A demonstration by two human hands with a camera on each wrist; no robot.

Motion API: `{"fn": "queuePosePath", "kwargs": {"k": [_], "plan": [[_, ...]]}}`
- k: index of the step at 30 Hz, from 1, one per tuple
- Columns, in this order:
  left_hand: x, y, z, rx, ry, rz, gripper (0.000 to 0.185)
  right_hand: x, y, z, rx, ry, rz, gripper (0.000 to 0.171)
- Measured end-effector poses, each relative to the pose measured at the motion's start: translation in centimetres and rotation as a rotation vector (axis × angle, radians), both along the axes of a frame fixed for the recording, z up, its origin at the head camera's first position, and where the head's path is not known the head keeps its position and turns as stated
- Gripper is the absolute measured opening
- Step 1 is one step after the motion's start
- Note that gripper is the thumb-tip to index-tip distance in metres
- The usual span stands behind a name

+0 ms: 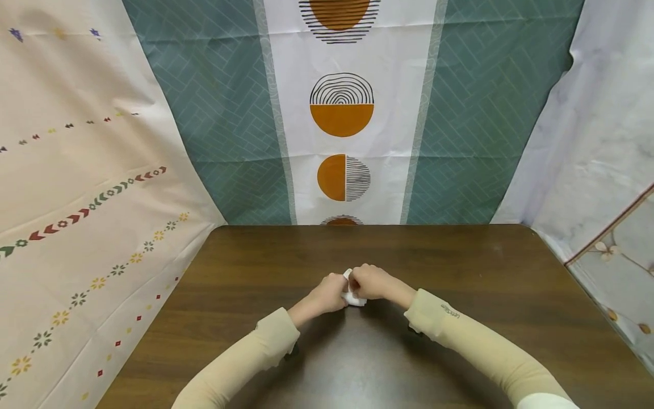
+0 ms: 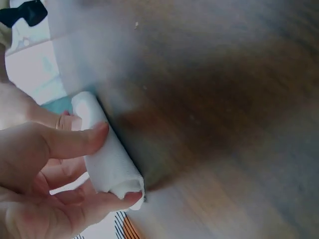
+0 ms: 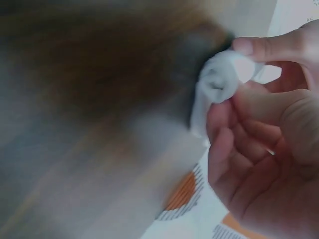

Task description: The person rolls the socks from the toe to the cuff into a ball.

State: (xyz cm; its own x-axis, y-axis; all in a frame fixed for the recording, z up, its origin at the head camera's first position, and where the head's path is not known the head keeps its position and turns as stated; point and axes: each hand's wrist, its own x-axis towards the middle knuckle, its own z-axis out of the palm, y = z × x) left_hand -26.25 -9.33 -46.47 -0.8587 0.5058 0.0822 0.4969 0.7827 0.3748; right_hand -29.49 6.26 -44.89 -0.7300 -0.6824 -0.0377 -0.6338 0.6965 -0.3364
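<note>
A white cloth [image 1: 356, 299], rolled into a small tube, is held between both hands just above or on the brown table; the exact contact is hard to tell. My left hand [image 1: 329, 292] grips one side, its thumb lying along the roll [image 2: 112, 154] and a fingertip at the roll's near end in the left wrist view. From the other side, my right hand [image 1: 374, 282] pinches the cloth. The right wrist view shows the spiral end of the roll [image 3: 218, 82] beside the right fingers, with the left thumb above. Part of the cloth is covered by the fingers.
The dark brown wooden table [image 1: 245, 261] stretches around both hands. Behind it hangs a green and white curtain [image 1: 219, 113] with orange circles. A cream patterned cloth [image 1: 76, 187] hangs at the left and a whitish one [image 1: 592, 142] at the right.
</note>
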Motion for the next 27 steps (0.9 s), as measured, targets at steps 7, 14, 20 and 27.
{"fn": "queuePosePath", "kwargs": {"k": [7,14,20,27], "plan": [[-0.5,0.1,0.4,0.036,-0.053,0.045,0.016,0.6,1.2,-0.9,-0.139,0.136,0.178,0.012],[-0.7,0.0,0.7,0.034,-0.101,0.079,0.014,1.3,1.7,-0.6,-0.077,0.206,0.232,0.022],[-0.8,-0.3,0.7,0.048,-0.103,0.054,0.018,0.6,1.5,-0.6,-0.050,0.158,0.235,0.027],[-0.9,-1.0,0.1,0.057,-0.075,-0.015,0.023,0.5,1.1,-1.2,-0.044,0.133,0.240,0.019]]}}
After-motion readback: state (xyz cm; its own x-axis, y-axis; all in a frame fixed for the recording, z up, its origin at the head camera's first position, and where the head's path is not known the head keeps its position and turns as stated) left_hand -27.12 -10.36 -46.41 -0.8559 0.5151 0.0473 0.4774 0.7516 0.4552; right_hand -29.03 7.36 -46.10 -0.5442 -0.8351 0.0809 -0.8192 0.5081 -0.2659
